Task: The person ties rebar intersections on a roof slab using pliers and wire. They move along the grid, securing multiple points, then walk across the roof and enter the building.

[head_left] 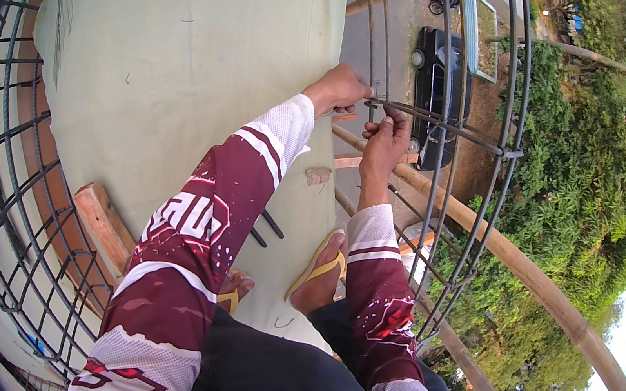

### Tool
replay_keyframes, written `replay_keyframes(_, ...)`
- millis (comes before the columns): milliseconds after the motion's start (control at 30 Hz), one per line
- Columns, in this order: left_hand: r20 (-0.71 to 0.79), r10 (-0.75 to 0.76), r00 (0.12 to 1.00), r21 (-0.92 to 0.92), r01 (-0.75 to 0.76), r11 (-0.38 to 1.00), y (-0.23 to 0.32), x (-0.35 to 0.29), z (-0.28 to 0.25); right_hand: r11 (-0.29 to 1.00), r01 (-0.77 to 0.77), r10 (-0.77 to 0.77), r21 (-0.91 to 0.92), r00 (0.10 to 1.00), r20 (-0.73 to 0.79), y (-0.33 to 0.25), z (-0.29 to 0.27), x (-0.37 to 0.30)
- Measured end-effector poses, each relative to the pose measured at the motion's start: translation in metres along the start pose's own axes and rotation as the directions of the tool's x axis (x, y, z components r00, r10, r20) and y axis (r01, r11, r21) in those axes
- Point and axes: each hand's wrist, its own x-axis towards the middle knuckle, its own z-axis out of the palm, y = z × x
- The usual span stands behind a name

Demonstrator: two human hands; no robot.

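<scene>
Both hands meet at a crossing of dark steel rebars (419,113) on the right-hand cage. My left hand (339,89) is closed, its thumb and forefinger pinching at a thin tie wire (377,90) around the crossing. From below, my right hand (387,140) pinches close to the same joint, fingers curled; its fingertips partly hide the wire. Two black tool handles (271,226) show on the pale green board (190,45), the rest of that tool hidden beneath my left sleeve. Small bent wire offcuts (283,323) lie on the board.
Another rebar cage (10,156) curves along the left, beside a wooden block (104,223). Bamboo poles (524,275) cross on the right, past the board's edge. Far below stand a dark car (441,94) and trees (567,189). My sandalled foot (318,275) rests on the board.
</scene>
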Motion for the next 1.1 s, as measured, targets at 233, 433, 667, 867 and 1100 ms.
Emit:
replay_keyframes(233, -0.172, 0.146, 0.974, 0.083, -0.134, 0.988, -0.017, 0.001, 0.012, 0.872, -0.424, 0.416, 0.244, 0.905, 0.089, -0.036, 0.005, -0.028)
replay_keyframes(433, -0.227, 0.248, 0.942, 0.246, -0.191, 0.95, -0.025, 0.004, 0.014, 0.815, -0.538, 0.522, 0.215, 0.843, 0.133, -0.053, 0.019, -0.022)
replay_keyframes(667, -0.202, 0.151, 0.968, 0.098, -0.134, 0.986, -0.019, -0.003, 0.012, 0.751, -0.58, 0.535, 0.317, 0.815, 0.224, -0.035, 0.011, -0.021)
replay_keyframes(867, -0.262, 0.18, 0.948, 0.135, -0.149, 0.98, -0.022, 0.003, 0.016, 0.846, -0.512, 0.482, 0.152, 0.854, 0.195, -0.031, 0.005, -0.025)
replay_keyframes(1100, -0.309, 0.228, 0.924, 0.403, -0.09, 0.911, -0.027, 0.03, 0.022, 0.878, -0.465, 0.424, 0.111, 0.865, 0.269, -0.026, -0.004, -0.033)
